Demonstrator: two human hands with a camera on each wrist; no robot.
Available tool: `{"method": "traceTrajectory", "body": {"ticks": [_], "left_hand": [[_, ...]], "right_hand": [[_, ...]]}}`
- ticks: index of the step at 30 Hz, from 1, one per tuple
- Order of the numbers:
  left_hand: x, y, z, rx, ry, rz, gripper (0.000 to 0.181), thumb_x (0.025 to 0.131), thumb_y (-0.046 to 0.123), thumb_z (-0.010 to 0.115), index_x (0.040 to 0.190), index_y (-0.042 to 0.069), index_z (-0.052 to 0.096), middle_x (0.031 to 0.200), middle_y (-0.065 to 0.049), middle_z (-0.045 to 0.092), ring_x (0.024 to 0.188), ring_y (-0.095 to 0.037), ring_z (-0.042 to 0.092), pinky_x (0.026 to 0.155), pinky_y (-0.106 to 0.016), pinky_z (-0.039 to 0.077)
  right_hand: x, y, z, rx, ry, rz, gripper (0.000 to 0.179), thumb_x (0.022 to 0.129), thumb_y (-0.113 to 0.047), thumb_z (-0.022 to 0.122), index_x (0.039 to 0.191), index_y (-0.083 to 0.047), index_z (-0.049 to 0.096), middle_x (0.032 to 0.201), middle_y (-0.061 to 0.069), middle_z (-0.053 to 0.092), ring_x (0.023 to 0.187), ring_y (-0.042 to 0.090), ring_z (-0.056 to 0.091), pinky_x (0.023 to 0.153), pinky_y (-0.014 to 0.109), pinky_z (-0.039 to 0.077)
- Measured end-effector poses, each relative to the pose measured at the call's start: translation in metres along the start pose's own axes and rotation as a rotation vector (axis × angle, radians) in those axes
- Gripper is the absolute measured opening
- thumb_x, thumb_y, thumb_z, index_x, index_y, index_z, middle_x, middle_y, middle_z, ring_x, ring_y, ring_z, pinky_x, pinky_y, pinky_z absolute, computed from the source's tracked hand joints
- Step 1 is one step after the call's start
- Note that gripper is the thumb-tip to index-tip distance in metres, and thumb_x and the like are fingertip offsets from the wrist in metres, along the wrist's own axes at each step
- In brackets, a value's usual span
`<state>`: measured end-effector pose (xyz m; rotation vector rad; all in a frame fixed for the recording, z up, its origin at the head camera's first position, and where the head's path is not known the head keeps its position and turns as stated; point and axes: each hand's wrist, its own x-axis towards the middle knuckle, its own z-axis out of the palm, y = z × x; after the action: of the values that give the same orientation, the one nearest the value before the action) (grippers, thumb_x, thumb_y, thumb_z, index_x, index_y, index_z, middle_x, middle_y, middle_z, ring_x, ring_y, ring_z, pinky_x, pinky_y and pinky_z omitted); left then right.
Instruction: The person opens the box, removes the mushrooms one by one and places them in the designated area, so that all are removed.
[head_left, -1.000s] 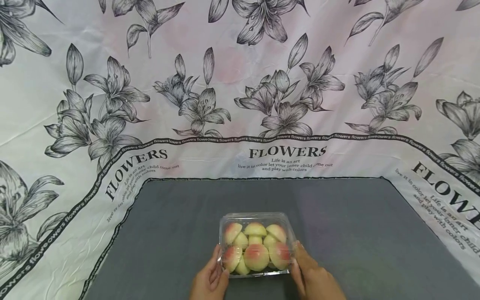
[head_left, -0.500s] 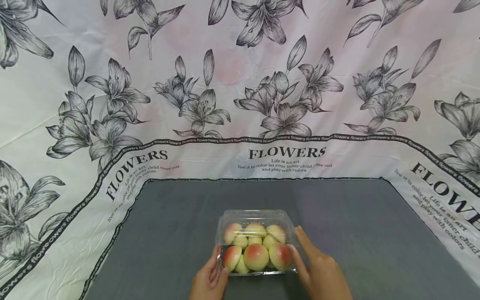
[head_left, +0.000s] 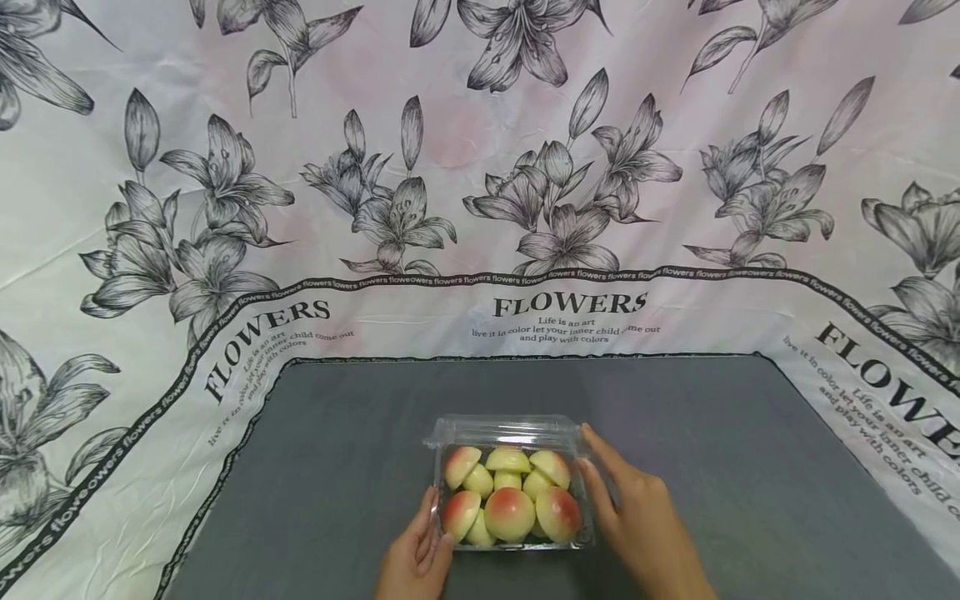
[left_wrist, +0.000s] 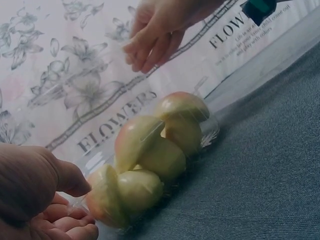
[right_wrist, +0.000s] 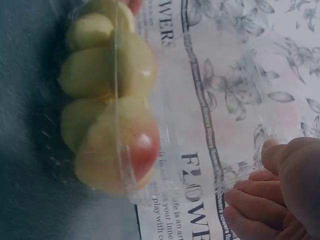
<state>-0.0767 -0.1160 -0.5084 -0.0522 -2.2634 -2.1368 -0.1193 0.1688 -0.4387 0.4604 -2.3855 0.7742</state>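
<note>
A clear plastic clamshell box [head_left: 525, 547] rests on the grey surface with its hinged lid [head_left: 517, 430] swung up toward the back. Inside sit several mushroom-shaped pieces [head_left: 511, 515] with yellow stems and red-blushed caps, packed in two rows. My left hand [head_left: 412, 554] grips the box's left front side between thumb and fingers; the left wrist view shows the thumb [left_wrist: 72, 179] at its edge. On the right, my right hand [head_left: 648, 517] is raised beside the lid. In the right wrist view, its thumb and fingers [right_wrist: 255, 200] pinch the transparent lid's edge.
Dark grey cloth [head_left: 360, 433] covers the table around the box. A white curtain with printed lilies and lettering [head_left: 570, 304] hangs along the back and both sides.
The lid has swung up and back from over the pieces. My right hand has risen with it along the right side. My left hand stays at the left front side.
</note>
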Motion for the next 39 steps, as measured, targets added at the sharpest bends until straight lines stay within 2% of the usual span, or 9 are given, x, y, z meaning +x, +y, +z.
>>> {"method": "traceTrajectory", "body": {"ticks": [5, 6, 10, 13, 15, 19, 22, 29, 39], "left_hand": [[0.001, 0.002, 0.0, -0.016, -0.004, -0.029, 0.07, 0.1, 0.002, 0.067, 0.159, -0.013, 0.031, 0.16, -0.036, 0.032, 0.144, -0.049, 0.035, 0.106, -0.023, 0.049], [0.002, 0.002, 0.0, -0.012, -0.005, -0.032, 0.071, 0.1, 0.003, 0.067, 0.159, -0.013, 0.032, 0.16, -0.036, 0.032, 0.144, -0.05, 0.036, 0.106, -0.024, 0.05], [0.001, 0.002, -0.002, 0.013, -0.019, -0.037, 0.072, 0.101, 0.006, 0.068, 0.16, -0.013, 0.031, 0.16, -0.037, 0.031, 0.143, -0.052, 0.038, 0.105, -0.032, 0.054], [0.001, 0.001, -0.003, 0.026, -0.029, -0.035, 0.073, 0.102, 0.008, 0.069, 0.16, -0.012, 0.03, 0.161, -0.037, 0.03, 0.143, -0.053, 0.037, 0.106, -0.036, 0.055], [0.001, 0.0, -0.004, 0.021, -0.036, -0.033, 0.074, 0.102, 0.008, 0.069, 0.16, -0.013, 0.029, 0.161, -0.037, 0.029, 0.144, -0.053, 0.035, 0.107, -0.037, 0.054], [0.002, 0.0, -0.003, -0.005, -0.034, -0.056, 0.074, 0.101, 0.008, 0.07, 0.16, -0.013, 0.03, 0.162, -0.036, 0.03, 0.146, -0.05, 0.033, 0.107, -0.032, 0.052], [0.002, 0.0, -0.003, -0.003, -0.03, -0.049, 0.074, 0.101, 0.008, 0.07, 0.16, -0.013, 0.031, 0.161, -0.036, 0.03, 0.145, -0.05, 0.034, 0.106, -0.029, 0.052], [0.002, 0.001, -0.001, -0.013, -0.018, -0.08, 0.074, 0.1, 0.007, 0.07, 0.16, -0.011, 0.031, 0.162, -0.034, 0.031, 0.144, -0.047, 0.037, 0.101, -0.022, 0.053], [0.002, 0.003, 0.0, 0.013, -0.011, -0.086, 0.074, 0.1, 0.007, 0.07, 0.16, -0.011, 0.031, 0.162, -0.035, 0.031, 0.145, -0.049, 0.038, 0.103, -0.027, 0.055]], "right_hand": [[0.01, 0.0, -0.002, 0.019, 0.024, -0.021, 0.049, 0.095, -0.006, 0.079, 0.143, -0.007, 0.067, 0.116, 0.011, 0.079, 0.065, 0.004, 0.054, 0.061, 0.036, 0.06], [0.012, 0.0, -0.002, 0.025, 0.025, -0.024, 0.049, 0.095, -0.006, 0.079, 0.143, -0.007, 0.067, 0.116, 0.01, 0.08, 0.064, 0.005, 0.056, 0.06, 0.037, 0.059], [0.019, 0.001, -0.002, 0.056, 0.025, -0.03, 0.048, 0.096, -0.006, 0.078, 0.143, -0.007, 0.066, 0.122, 0.008, 0.078, 0.084, 0.021, 0.078, 0.069, 0.044, 0.066], [0.025, 0.002, 0.0, 0.073, 0.024, -0.039, 0.048, 0.097, -0.005, 0.076, 0.144, -0.006, 0.065, 0.125, 0.008, 0.077, 0.101, 0.03, 0.078, 0.076, 0.048, 0.067], [0.03, 0.004, 0.002, 0.091, 0.022, -0.047, 0.048, 0.098, -0.003, 0.075, 0.145, -0.004, 0.064, 0.127, 0.008, 0.076, 0.105, 0.028, 0.077, 0.074, 0.04, 0.067], [0.038, 0.009, 0.006, 0.11, 0.027, -0.052, 0.048, 0.098, -0.001, 0.074, 0.145, -0.003, 0.062, 0.131, 0.01, 0.074, 0.107, 0.027, 0.077, 0.082, 0.034, 0.066], [0.044, 0.013, 0.008, 0.128, 0.021, -0.035, 0.047, 0.1, -0.002, 0.072, 0.145, -0.002, 0.062, 0.132, 0.014, 0.073, 0.107, 0.029, 0.076, 0.088, 0.042, 0.063], [0.054, 0.019, 0.013, 0.157, -0.002, -0.014, 0.044, 0.101, -0.001, 0.071, 0.143, 0.003, 0.061, 0.126, 0.025, 0.072, 0.105, 0.036, 0.076, 0.085, 0.05, 0.065], [0.063, 0.023, 0.015, 0.172, -0.056, 0.042, 0.043, 0.104, -0.006, 0.067, 0.147, -0.001, 0.061, 0.129, 0.02, 0.072, 0.104, 0.036, 0.077, 0.076, 0.047, 0.067]]}}
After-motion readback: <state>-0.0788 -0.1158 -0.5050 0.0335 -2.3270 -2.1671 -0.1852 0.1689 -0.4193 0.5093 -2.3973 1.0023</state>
